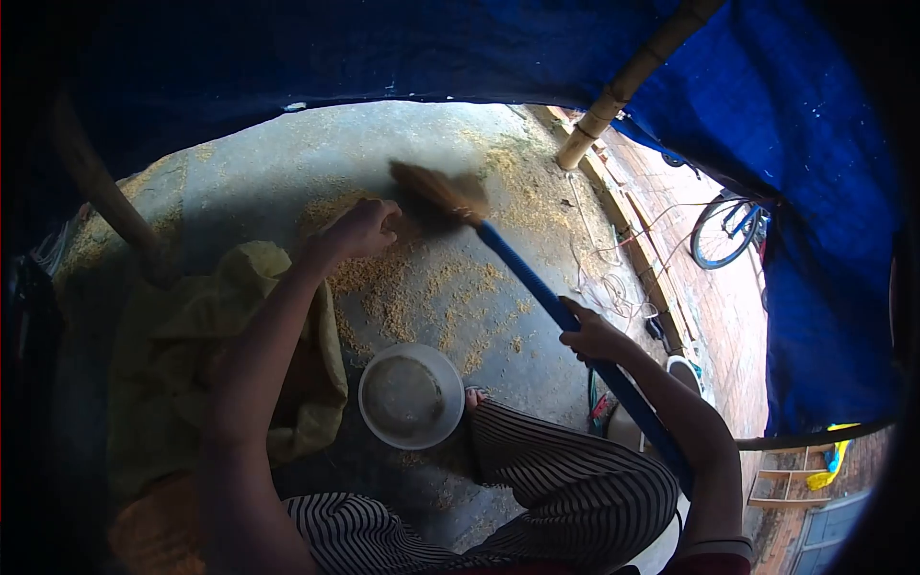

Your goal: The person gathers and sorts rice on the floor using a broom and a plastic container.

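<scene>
My right hand [596, 337] is wrapped round the blue handle of a broom [527, 273]. Its brown bristle head [436, 196] is smeared by motion over the floor. To the left of the bristles, my left hand [367, 228] is held out above the scattered yellow grain [379, 287]. Its fingers are loosely curled with a gap at the thumb, and nothing shows in them. A round, pale plastic basin [410, 396] stands by my foot. Beneath my left arm a yellowish sack [321, 355] gapes, its inside dark.
Bamboo poles [599, 125] hold up a blue tarp [815, 125] overhead. Loose cables [613, 287] lie on the right near a low brick edge. Beyond it a bicycle wheel [724, 233] is visible. Grain is spread across the concrete floor [278, 153].
</scene>
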Demonstrator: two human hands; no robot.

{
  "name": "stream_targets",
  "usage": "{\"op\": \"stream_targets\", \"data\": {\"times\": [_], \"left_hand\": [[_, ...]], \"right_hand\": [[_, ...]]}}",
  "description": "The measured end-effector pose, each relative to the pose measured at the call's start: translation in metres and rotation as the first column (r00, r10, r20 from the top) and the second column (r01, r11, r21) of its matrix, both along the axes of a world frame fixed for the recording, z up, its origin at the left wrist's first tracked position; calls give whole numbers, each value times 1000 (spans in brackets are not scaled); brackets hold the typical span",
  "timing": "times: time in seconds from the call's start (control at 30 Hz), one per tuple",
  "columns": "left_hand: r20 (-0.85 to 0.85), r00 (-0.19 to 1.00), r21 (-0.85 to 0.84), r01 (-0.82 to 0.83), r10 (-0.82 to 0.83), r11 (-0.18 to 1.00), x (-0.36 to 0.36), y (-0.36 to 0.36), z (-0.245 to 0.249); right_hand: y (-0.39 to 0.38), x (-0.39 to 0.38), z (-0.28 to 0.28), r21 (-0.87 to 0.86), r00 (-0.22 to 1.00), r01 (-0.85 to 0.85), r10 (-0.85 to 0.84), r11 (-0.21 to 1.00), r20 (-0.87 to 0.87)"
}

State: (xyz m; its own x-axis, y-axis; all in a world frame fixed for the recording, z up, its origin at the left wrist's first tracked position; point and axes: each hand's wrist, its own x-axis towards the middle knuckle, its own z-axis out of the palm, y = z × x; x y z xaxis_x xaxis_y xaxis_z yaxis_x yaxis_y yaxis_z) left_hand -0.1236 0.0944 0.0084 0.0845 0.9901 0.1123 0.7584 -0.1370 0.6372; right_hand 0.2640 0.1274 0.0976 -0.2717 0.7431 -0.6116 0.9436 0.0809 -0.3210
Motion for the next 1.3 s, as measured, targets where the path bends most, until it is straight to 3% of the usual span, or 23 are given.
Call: {"op": "stream_targets", "data": {"times": [0.13, 0.17, 0.2, 0.37, 0.53, 0.57, 0.7, 0.77, 0.87, 1.1, 1.2, 1.3], "left_hand": [[102, 995, 61, -1, -6, 998, 9, 8, 1], [93, 996, 118, 5, -16, 993, 11, 9, -1], [103, 994, 116, 10, -22, 993, 12, 9, -5], [165, 985, 65, 47, -57, 997, 16, 5, -1], [191, 980, 90, 43, -60, 995, 18, 5, -11], [159, 985, 123, 42, -62, 991, 20, 6, -12], [199, 975, 137, 71, -98, 988, 29, 11, -23], [205, 973, 142, 78, -107, 987, 31, 13, -27], [203, 975, 128, 66, -91, 990, 35, 16, -34], [111, 993, 48, 24, -29, 999, 13, 6, -35], [72, 997, -3, 5, -4, 1000, 9, 4, -38], [77, 997, -47, 13, -9, 999, 15, 1, -28]], "right_hand": [[-35, -8, 46, -115, 998, 11, -18, 993, -58], [-39, -13, 58, -130, 991, 107, -115, 986, -61], [-31, -8, 62, -121, 982, 127, -142, 984, -122], [15, 8, 81, 17, 938, 342, -340, 940, -71], [28, 49, 39, 24, 914, 375, -374, 927, 157], [20, 50, 34, -10, 949, 256, -250, 967, 194], [-37, 25, 63, -72, 932, 359, -353, 930, 87], [-56, 20, 87, -85, 962, 270, -264, 959, 70], [-69, 5, 108, -120, 959, 284, -283, 951, 23], [23, 23, 63, 90, 966, 251, -244, 964, -88], [63, 30, 20, 78, 960, 242, -227, 967, -167], [71, 24, -10, 60, 991, 126, -123, 990, -61]]}}
